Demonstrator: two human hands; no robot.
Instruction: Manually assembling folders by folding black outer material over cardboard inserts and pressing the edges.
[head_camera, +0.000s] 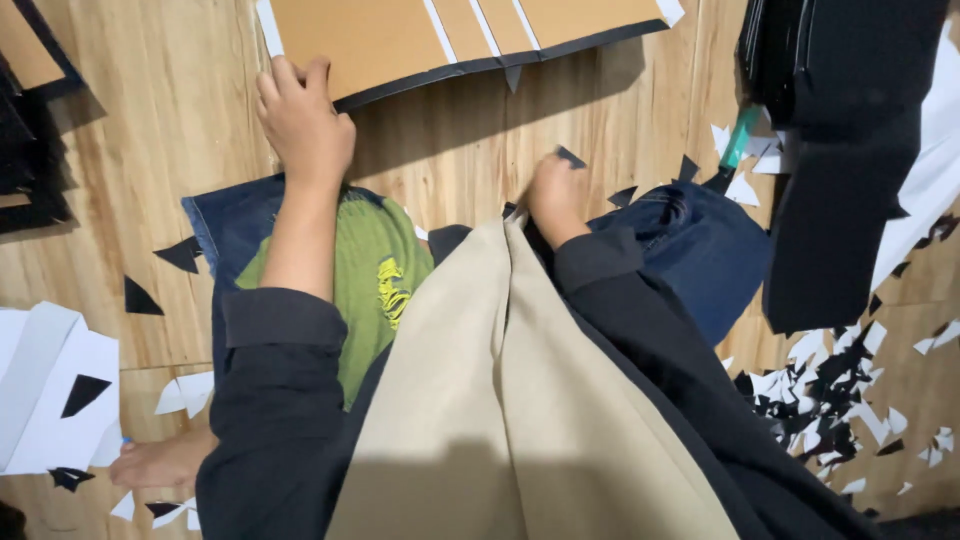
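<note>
Down on a wooden floor (470, 150) of pale, grained planks, the person sits with legs in blue denim, a green cloth (375, 275) with a yellow print lying over the lap. No box, tray or bin shows anywhere; everything lies loose on the boards.

At twelve o'clock lies a flat brown cardboard panel (400, 35), edged in black and crossed by thin white strips, its top cut off by the frame. The left hand (303, 125) rests at eleven o'clock with fingers curled over the panel's near black edge, gripping it at the corner. The right hand (553, 195), just right of centre, is closed with the fingertips pinched on a small black paper scrap (571, 156), a pointed triangle that pokes up from the fingers; how firmly it is held cannot be told, as the palm faces away.

Much is hidden: dark sleeves and a beige fabric fold (500, 400) fill the six o'clock half and cover the lap. At three o'clock a large black sheet (840, 200) hangs into view, its top cropped, with a teal object (741, 135) beside it too small to identify. Black and white paper offcuts (830, 390), mostly sharp triangles, litter four o'clock. White sheets (50, 390) lie at eight o'clock, a bare foot (165, 462) near them.
</note>
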